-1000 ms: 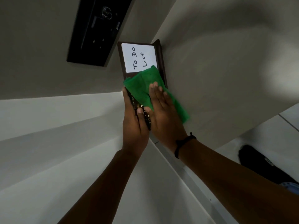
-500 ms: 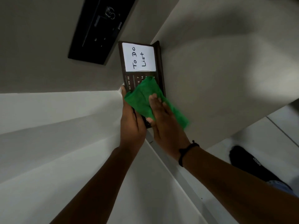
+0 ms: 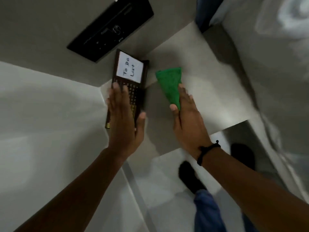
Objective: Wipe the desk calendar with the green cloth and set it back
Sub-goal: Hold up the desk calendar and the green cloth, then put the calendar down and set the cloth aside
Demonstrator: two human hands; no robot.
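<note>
The desk calendar (image 3: 135,91) is a dark brown board with a white "To Do List" card on its upper part and rows of small numbers below. My left hand (image 3: 124,118) grips its lower half, fingers across the front and thumb on the right edge. The green cloth (image 3: 170,86) lies folded on the grey desk surface (image 3: 209,97) to the right of the calendar, apart from it. My right hand (image 3: 187,118) rests on the cloth's near end, thumb and fingers pinching it.
A black panel (image 3: 113,25) is fixed on the grey wall behind the calendar. A white surface (image 3: 41,106) spreads to the left. Below the desk edge I see the floor and my dark shoes (image 3: 190,178).
My right hand has taken the green cloth off the calendar's face and moved it right onto the desk. My left hand still holds the calendar, its number rows now uncovered.
</note>
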